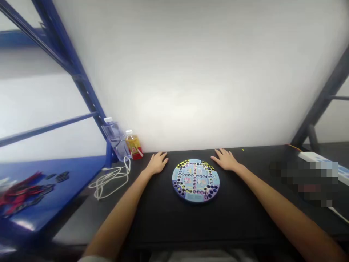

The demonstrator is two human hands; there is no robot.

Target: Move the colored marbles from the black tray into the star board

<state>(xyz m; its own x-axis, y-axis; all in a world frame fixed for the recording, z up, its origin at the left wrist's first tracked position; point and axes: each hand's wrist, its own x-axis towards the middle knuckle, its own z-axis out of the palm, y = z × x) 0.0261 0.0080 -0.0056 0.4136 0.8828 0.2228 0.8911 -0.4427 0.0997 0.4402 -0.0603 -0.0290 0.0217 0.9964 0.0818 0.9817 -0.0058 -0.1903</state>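
Note:
A round, colourful game board [195,181] with rows of small holes and printed pictures lies on the black table [201,225]. Several small yellow rings sit at its upper right edge. To the left of the board, my left hand [156,162] rests palm down near the table's back edge, fingers apart and holding nothing. On the other side, my right hand [225,160] lies flat with spread fingers, close to the board's upper right rim but apart from it. Both hands are bare.
A clear bottle [116,138] and a smaller yellow-and-red bottle [133,145] stand at the back left. A white cable [109,179] lies coiled before them. Far left, dark red items [25,194] lie on a blue table [65,189]. A white box [311,156] sits at the right.

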